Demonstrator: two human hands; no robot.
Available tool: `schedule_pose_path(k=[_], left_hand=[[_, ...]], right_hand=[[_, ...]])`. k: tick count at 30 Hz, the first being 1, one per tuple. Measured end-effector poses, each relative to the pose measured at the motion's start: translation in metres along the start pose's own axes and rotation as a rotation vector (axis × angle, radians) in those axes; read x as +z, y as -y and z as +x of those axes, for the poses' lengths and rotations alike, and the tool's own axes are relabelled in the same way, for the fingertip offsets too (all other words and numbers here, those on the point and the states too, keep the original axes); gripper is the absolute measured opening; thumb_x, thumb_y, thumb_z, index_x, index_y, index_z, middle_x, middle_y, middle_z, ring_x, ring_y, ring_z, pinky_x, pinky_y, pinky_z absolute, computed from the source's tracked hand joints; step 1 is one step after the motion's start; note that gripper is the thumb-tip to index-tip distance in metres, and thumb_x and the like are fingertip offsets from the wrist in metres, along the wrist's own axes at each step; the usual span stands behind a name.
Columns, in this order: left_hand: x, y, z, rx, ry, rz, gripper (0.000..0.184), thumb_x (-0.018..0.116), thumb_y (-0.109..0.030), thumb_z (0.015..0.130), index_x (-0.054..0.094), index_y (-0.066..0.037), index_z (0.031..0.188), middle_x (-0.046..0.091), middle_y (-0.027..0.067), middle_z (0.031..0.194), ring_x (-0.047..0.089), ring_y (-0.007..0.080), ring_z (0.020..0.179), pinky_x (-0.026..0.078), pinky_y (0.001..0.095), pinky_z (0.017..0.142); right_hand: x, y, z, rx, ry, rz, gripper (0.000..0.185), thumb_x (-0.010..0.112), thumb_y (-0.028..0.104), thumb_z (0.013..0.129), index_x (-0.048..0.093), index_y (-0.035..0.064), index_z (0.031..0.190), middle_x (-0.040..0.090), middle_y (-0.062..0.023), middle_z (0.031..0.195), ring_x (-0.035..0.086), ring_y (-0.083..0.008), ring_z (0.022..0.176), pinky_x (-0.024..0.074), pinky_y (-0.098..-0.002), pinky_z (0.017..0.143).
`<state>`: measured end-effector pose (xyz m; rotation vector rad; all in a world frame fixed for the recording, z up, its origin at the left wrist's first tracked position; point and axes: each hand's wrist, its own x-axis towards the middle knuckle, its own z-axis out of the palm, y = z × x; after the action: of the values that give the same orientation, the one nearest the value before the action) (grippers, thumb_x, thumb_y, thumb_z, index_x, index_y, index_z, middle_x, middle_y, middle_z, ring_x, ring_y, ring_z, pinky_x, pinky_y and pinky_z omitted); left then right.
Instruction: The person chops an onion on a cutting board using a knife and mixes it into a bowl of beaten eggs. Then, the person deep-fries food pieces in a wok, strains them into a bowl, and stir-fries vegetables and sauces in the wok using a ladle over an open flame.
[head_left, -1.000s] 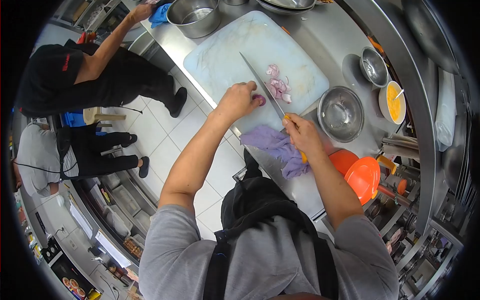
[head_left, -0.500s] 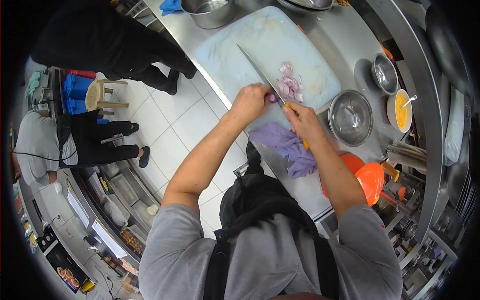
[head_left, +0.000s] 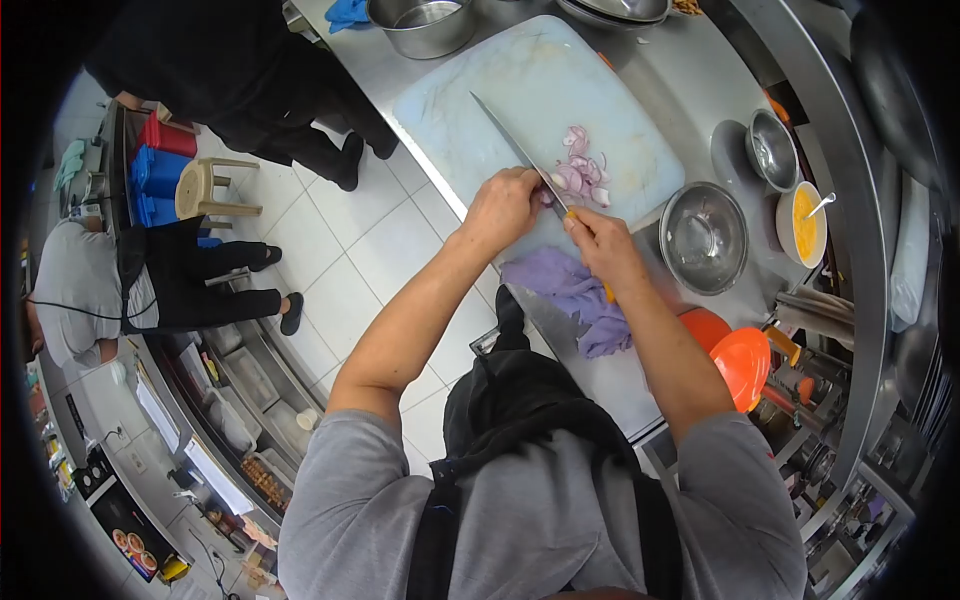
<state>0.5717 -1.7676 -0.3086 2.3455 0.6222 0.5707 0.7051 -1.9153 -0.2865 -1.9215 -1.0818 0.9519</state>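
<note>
My right hand (head_left: 602, 243) is closed on the yellow handle of a long knife (head_left: 510, 137), whose blade lies across the white cutting board (head_left: 450, 110), pointing up and left. Left of the blade, my left hand (head_left: 508, 207) has its fingers bent together around a piece of red onion (head_left: 546, 196), mostly hidden by the fingers and blade. Sliced onion (head_left: 580, 178) lies in a loose pile on the board, just right of the blade. A purple cloth (head_left: 570, 290) is bunched at the counter's edge, below the board.
A steel bowl (head_left: 703, 238) stands right of the board, with a smaller one (head_left: 771, 150) and a bowl of yellow liquid (head_left: 802, 222) beyond. A steel pot (head_left: 422, 28) is at the back left. Orange bowls (head_left: 740, 368) sit by my right forearm. Two people stand left.
The view has shifted, so the board appears farther right. My left hand has come closer to the blade. The person in black at the upper left has moved.
</note>
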Motion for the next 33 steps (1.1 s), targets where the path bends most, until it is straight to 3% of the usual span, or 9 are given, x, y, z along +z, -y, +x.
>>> schedule_pose_path(k=[2,4,5,8,10,14,19,23,33], left_hand=[[0.002,-0.003,-0.002,0.052,-0.037,0.039,0.012,0.062,-0.003,0.077,0.065,0.0,0.087,0.067,0.0155,0.083,0.063,0.0361,0.075,0.052,0.0432,0.07],[0.002,-0.003,-0.002,0.153,-0.044,0.028,0.009,0.062,-0.004,0.079,0.064,0.001,0.086,0.066,0.0166,0.081,0.062,0.0373,0.076,0.051,0.0441,0.07],[0.004,-0.005,-0.003,0.157,-0.046,0.03,0.009,0.062,-0.004,0.079,0.064,0.001,0.086,0.066,0.0166,0.081,0.062,0.0373,0.076,0.051,0.0441,0.07],[0.01,-0.02,-0.012,-0.117,-0.01,0.142,0.012,0.063,-0.008,0.082,0.062,0.001,0.09,0.066,0.0178,0.078,0.063,0.0373,0.074,0.052,0.0437,0.069],[0.014,-0.031,-0.017,-0.346,-0.037,-0.169,0.019,0.062,-0.009,0.081,0.059,0.003,0.096,0.066,0.0214,0.078,0.065,0.0389,0.073,0.053,0.0459,0.068],[0.013,-0.027,-0.021,-0.302,-0.038,-0.16,0.022,0.062,-0.008,0.08,0.057,0.003,0.098,0.066,0.0226,0.076,0.066,0.0399,0.072,0.053,0.0477,0.067],[0.005,-0.01,-0.015,-0.011,0.075,-0.058,0.014,0.058,-0.002,0.079,0.06,0.0,0.092,0.065,0.0199,0.077,0.064,0.0381,0.075,0.051,0.0457,0.069],[0.005,-0.005,-0.014,-0.016,0.074,-0.025,0.009,0.059,-0.002,0.081,0.064,-0.002,0.088,0.066,0.0165,0.081,0.064,0.0364,0.076,0.052,0.0428,0.069],[0.006,-0.008,-0.025,-0.017,0.032,-0.03,0.007,0.063,-0.004,0.078,0.064,-0.002,0.085,0.065,0.0155,0.077,0.064,0.0347,0.073,0.052,0.0419,0.068]], right_hand=[[-0.005,0.005,-0.01,0.02,-0.007,0.003,0.026,0.056,0.024,0.092,0.062,-0.0002,0.098,0.057,-0.0199,0.068,0.057,-0.0306,0.06,0.0448,-0.0386,0.059],[-0.016,0.01,-0.017,0.332,-0.024,0.147,0.028,0.056,0.026,0.092,0.062,0.0001,0.1,0.058,-0.0197,0.068,0.058,-0.0314,0.061,0.0456,-0.0389,0.06],[-0.016,0.007,-0.018,0.329,-0.026,0.149,0.028,0.056,0.026,0.092,0.062,0.0001,0.1,0.058,-0.0197,0.068,0.058,-0.0314,0.061,0.0456,-0.0389,0.06],[-0.009,-0.003,-0.024,0.146,-0.076,-0.018,0.03,0.056,0.028,0.092,0.063,0.0011,0.103,0.06,-0.0201,0.071,0.059,-0.0339,0.064,0.0466,-0.0398,0.062],[-0.002,-0.002,-0.024,0.081,-0.064,-0.019,0.03,0.055,0.028,0.092,0.063,0.0014,0.105,0.062,-0.0208,0.073,0.06,-0.0363,0.067,0.047,-0.0411,0.065],[-0.003,0.009,-0.025,0.073,-0.064,-0.055,0.029,0.055,0.027,0.092,0.062,0.0017,0.106,0.062,-0.0228,0.076,0.061,-0.0392,0.072,0.047,-0.0423,0.067],[0.003,0.011,-0.017,0.049,-0.009,-0.113,0.025,0.055,0.024,0.092,0.062,0.0011,0.101,0.061,-0.024,0.08,0.059,-0.0407,0.074,0.0461,-0.0436,0.066],[0.0,0.02,-0.017,-0.092,-0.087,-0.103,0.024,0.055,0.023,0.092,0.061,0.0007,0.098,0.061,-0.0232,0.077,0.058,-0.0409,0.072,0.0456,-0.0432,0.065],[0.008,0.007,-0.02,0.016,-0.027,-0.016,0.026,0.056,0.023,0.092,0.063,0.0003,0.102,0.061,-0.0225,0.075,0.06,-0.0366,0.068,0.0463,-0.0408,0.063]])
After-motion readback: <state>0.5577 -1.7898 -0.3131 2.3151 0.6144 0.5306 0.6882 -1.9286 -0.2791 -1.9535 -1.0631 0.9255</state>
